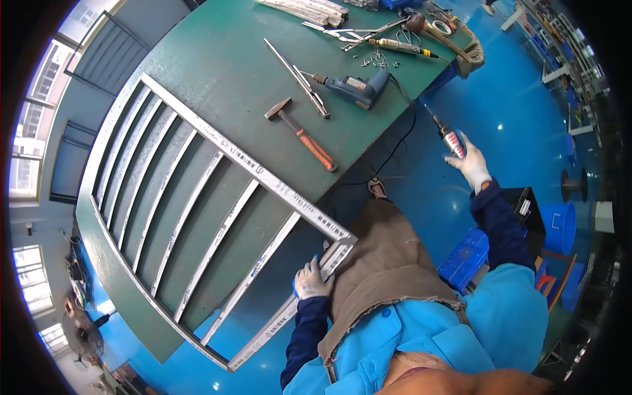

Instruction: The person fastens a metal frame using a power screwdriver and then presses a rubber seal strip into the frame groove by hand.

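Note:
A metal frame [253, 172] with several parallel slats lies on the green workbench [230, 59], its near end jutting past the bench edge. My left hand [312, 280], in a white glove, is closed on the frame's end bar close to the near corner. Out to the right, over the floor, my right hand [471, 163], also gloved, holds a dark screwdriver-like tool [452, 140] with red and white markings, its thin tip pointing up and left.
On the bench lie a hammer [303, 136], a blue power drill [357, 88], thin metal strips [299, 79], loose screws [378, 60] and a mallet [416, 24]. A cable hangs off the edge. Blue bins [465, 258] and a blue bucket [558, 227] stand at right.

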{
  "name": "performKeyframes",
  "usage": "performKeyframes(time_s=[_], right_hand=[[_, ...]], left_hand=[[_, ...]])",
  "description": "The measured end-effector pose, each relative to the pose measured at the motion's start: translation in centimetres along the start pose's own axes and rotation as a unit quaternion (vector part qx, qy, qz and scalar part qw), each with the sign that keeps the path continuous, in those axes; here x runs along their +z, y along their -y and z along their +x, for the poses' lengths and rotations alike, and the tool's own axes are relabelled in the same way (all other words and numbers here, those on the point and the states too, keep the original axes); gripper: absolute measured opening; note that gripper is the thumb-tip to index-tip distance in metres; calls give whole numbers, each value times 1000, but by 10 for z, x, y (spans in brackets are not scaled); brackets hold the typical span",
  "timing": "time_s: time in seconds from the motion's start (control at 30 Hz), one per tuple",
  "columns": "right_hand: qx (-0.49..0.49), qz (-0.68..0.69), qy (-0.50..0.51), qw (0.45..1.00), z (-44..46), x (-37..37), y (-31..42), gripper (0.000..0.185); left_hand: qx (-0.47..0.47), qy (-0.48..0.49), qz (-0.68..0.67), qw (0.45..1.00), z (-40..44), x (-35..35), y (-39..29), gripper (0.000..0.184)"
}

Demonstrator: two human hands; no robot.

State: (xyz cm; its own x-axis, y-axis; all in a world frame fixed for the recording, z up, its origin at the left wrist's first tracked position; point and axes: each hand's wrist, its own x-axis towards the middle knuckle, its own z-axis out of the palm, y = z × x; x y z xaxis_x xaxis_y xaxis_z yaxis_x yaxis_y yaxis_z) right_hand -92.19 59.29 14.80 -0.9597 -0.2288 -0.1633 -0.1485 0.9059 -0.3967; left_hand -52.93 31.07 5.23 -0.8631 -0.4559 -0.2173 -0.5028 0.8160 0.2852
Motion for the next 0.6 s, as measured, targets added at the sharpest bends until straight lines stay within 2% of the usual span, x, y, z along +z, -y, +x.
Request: performKeyframes(time_s=[0.07, 0.13, 0.3, 0.47, 0.6], right_hand=[[-27, -38, 11, 999, 73, -8, -20, 78], [-36, -132, 49, 989, 137, -13, -32, 77], [-68, 0, 70, 995, 195, -4, -81, 75], [120, 151, 95, 977, 131, 66, -175, 74], [168, 105, 154, 968, 52, 96, -250, 75]], left_hand=[[-20, -9, -10, 1000, 35, 7, -39, 54], [-108, 26, -15, 994, 57, 15, -67, 39], [-150, 6, 76, 986, 61, 27, -78, 35], [-138, 67, 46, 987, 61, 30, -69, 31], [-140, 78, 39, 986, 67, 26, -65, 29]])
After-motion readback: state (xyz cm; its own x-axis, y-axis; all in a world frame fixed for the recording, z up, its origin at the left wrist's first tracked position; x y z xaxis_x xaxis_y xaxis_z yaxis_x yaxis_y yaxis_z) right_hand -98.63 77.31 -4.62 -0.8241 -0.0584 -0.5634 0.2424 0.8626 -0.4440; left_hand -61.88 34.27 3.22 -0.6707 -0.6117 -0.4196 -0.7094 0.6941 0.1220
